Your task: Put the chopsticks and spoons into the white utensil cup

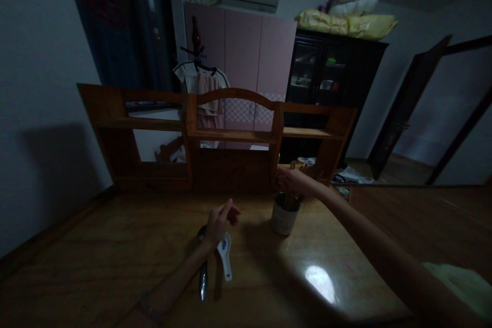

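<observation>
A light-coloured utensil holder (283, 219) stands upright on the wooden table, with several thin wooden sticks like chopsticks (289, 201) rising from it. Over its mouth is my right hand (294, 182), fingers closed together; what they grip is too dark to make out. My left hand (222, 219) hovers loosely curved over the table, nothing visible in it. Beneath and beside that hand lie a white ceramic soup spoon (226, 261) with a blue mark and a metal spoon (203, 282). My left forearm and hand partly hide both spoons.
A wooden shelf unit (234, 136) runs along the back of the table (154, 246). Behind it stand a pink wardrobe (242, 51), hanging clothes (207, 82) and a dark cabinet (338, 72). Pale cloth or plastic (457, 282) shows at the lower right.
</observation>
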`<action>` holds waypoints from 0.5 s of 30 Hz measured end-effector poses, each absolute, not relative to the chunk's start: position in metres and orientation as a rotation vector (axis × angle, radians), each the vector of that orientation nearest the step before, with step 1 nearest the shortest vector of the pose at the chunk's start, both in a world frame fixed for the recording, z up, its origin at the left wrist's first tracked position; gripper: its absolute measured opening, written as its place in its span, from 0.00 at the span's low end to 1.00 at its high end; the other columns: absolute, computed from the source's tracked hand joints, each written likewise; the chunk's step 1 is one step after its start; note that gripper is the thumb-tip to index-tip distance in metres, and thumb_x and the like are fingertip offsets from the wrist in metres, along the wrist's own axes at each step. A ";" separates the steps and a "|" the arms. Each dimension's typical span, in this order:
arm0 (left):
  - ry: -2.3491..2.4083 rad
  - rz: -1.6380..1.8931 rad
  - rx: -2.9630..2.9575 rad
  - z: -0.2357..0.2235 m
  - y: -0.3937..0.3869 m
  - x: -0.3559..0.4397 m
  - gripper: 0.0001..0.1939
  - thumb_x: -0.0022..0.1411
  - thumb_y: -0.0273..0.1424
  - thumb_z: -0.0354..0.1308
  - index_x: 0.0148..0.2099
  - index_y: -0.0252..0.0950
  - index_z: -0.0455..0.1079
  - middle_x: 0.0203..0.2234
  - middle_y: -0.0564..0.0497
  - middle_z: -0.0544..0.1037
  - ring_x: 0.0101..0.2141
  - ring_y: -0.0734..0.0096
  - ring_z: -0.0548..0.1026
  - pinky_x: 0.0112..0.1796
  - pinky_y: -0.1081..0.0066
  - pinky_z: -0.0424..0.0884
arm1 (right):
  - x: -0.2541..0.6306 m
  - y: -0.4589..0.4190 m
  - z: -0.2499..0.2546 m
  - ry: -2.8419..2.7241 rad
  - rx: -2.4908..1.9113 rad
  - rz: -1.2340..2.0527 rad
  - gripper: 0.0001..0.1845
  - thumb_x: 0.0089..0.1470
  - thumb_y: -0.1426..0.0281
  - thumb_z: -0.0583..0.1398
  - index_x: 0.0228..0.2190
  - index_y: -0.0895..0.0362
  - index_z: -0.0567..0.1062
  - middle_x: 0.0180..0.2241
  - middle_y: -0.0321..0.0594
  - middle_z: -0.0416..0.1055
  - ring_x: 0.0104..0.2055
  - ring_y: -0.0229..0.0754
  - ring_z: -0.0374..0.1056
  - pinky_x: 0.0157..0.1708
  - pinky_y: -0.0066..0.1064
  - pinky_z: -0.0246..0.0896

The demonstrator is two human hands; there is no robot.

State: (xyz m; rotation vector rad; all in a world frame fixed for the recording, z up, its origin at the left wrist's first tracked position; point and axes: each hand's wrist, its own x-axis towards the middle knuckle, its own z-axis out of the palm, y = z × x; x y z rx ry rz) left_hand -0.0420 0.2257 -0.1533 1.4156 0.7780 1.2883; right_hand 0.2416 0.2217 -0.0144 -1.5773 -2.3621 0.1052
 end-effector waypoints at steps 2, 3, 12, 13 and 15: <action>0.778 1.288 1.418 -0.154 0.226 -0.042 0.24 0.63 0.46 0.50 0.28 0.32 0.73 0.17 0.50 0.75 0.20 0.71 0.72 0.23 0.73 0.66 | 0.241 0.222 -0.015 -2.369 -1.596 0.120 0.11 0.61 0.76 0.49 0.41 0.59 0.70 0.26 0.39 0.73 0.22 0.33 0.65 0.21 0.24 0.49; 0.779 1.288 1.420 -0.155 0.226 -0.042 0.24 0.63 0.46 0.50 0.28 0.32 0.73 0.17 0.50 0.75 0.20 0.71 0.72 0.23 0.73 0.66 | 0.241 0.223 -0.015 -2.370 -1.605 0.126 0.11 0.61 0.76 0.49 0.41 0.59 0.70 0.26 0.39 0.73 0.22 0.33 0.65 0.20 0.23 0.49; 0.775 1.290 1.430 -0.155 0.227 -0.042 0.24 0.64 0.46 0.49 0.29 0.32 0.73 0.17 0.50 0.74 0.19 0.72 0.72 0.23 0.73 0.66 | 0.239 0.226 -0.011 -2.384 -1.658 0.044 0.12 0.58 0.77 0.51 0.36 0.59 0.74 0.26 0.41 0.74 0.24 0.36 0.67 0.23 0.25 0.52; 0.776 1.291 1.431 -0.156 0.227 -0.042 0.24 0.64 0.47 0.49 0.28 0.32 0.73 0.17 0.50 0.75 0.19 0.72 0.72 0.23 0.73 0.66 | 0.239 0.227 -0.011 -2.384 -1.660 0.018 0.12 0.57 0.77 0.52 0.36 0.60 0.75 0.27 0.41 0.74 0.26 0.37 0.68 0.24 0.25 0.53; 0.780 1.292 1.434 -0.156 0.227 -0.042 0.24 0.63 0.47 0.50 0.28 0.32 0.73 0.17 0.50 0.74 0.19 0.72 0.72 0.23 0.73 0.66 | 0.238 0.229 -0.013 -2.377 -1.663 -0.030 0.12 0.57 0.77 0.52 0.38 0.60 0.75 0.29 0.43 0.75 0.29 0.38 0.69 0.26 0.25 0.53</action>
